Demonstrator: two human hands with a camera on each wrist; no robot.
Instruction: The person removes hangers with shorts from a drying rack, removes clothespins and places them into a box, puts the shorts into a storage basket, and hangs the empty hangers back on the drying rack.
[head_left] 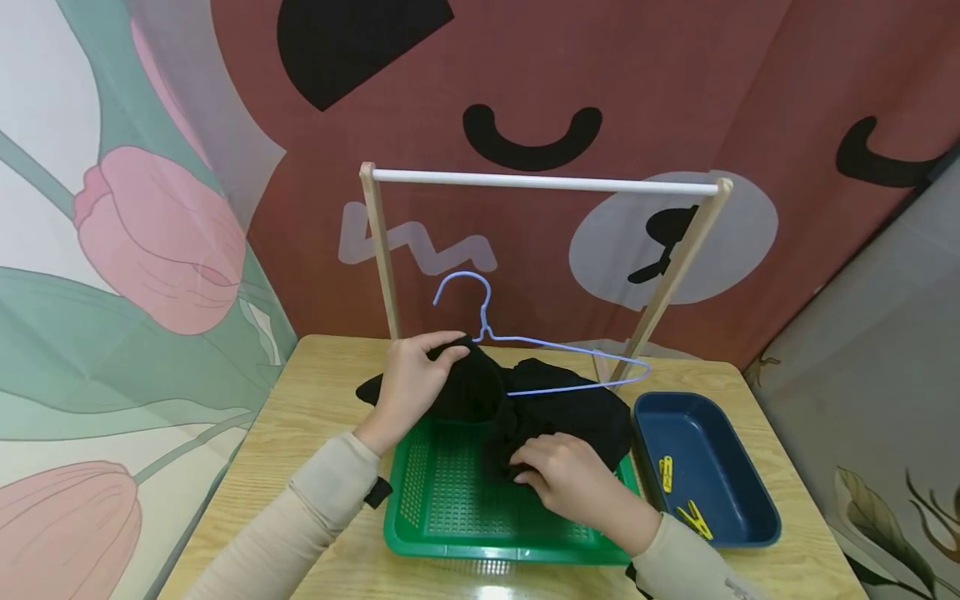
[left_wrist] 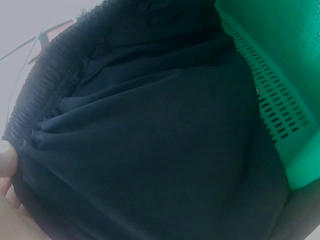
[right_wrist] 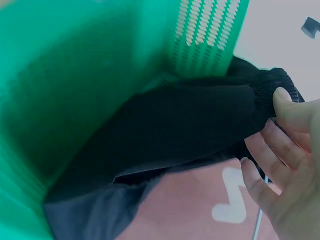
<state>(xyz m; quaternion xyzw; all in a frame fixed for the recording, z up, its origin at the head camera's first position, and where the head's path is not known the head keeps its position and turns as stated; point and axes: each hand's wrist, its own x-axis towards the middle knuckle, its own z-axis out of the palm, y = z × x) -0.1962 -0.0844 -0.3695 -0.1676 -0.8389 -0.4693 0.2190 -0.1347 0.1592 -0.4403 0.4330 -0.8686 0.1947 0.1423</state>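
A black garment (head_left: 570,417) with a gathered elastic edge (left_wrist: 45,95) lies bunched over the back of a green basket (head_left: 465,500). Its exact kind is hidden by the folds. My left hand (head_left: 415,375) pinches the upper edge of the cloth, close to the hanger's neck. Lower and to the right, my right hand (head_left: 562,475) grips another part of the garment above the basket. In the right wrist view, a thumb (right_wrist: 285,100) presses on a gathered band. A light blue hanger (head_left: 570,343) stands tilted, hook up; black cloth covers its left side, while its right end sticks out.
Behind the basket rises a wooden rack (head_left: 382,250) with a white rail (head_left: 540,181). At the right, a dark blue tray (head_left: 720,467) holds yellow clothespins (head_left: 666,473). The wooden table (head_left: 300,417) meets a patterned curtain at the back.
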